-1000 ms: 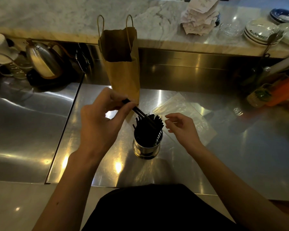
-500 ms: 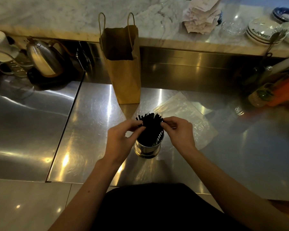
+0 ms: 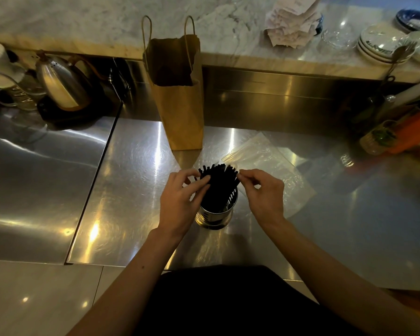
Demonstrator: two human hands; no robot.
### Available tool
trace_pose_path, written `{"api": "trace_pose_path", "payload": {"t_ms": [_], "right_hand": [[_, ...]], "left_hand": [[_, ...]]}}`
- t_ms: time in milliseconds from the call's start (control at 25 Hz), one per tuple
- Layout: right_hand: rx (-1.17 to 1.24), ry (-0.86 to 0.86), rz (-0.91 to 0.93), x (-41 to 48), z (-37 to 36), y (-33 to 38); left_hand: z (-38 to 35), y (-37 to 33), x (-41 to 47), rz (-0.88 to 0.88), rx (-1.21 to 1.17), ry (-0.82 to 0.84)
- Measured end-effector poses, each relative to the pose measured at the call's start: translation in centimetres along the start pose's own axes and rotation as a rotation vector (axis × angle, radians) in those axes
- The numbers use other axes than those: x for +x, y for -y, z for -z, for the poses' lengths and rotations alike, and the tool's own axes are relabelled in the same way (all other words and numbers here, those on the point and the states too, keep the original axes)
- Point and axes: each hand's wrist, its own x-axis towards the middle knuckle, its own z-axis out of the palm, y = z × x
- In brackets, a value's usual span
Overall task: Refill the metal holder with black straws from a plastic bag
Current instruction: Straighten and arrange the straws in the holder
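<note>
Holder (image 3: 216, 214) packed with straws (image 3: 217, 178) | bag (image 3: 269, 170) lies flat behind, apparently empty | left hand (image 3: 180, 197), right hand (image 3: 264, 192) pinch the bundle's edges | refill looks nearly done

A metal holder (image 3: 216, 215) packed with black straws (image 3: 218, 178), plastic bag (image 3: 272, 163) beside it

The holder, a shiny round steel cup with slots cut in its wall, stands upright on the steel counter (image 3: 131, 190). The straws fill it as one dense bundle, tips fanned out above the rim. The clear bag lies flat and crinkled just beyond it, to the right
</note>
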Motion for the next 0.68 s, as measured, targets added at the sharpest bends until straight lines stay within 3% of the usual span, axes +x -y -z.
{"api": "trace_pose_path", "payload": {"t_ms": [360,680], "right_hand": [[-0.012,-0.004,0.023,0.2,0.5,-0.1],[0.202,-0.217,-0.089,2.8,4.1,1.7]], "left_hand": [[0.2,-0.1,-0.3,0.000,0.019,0.035],[0.7,-1.4,0.0,-0.020,-0.035,0.006]]}}
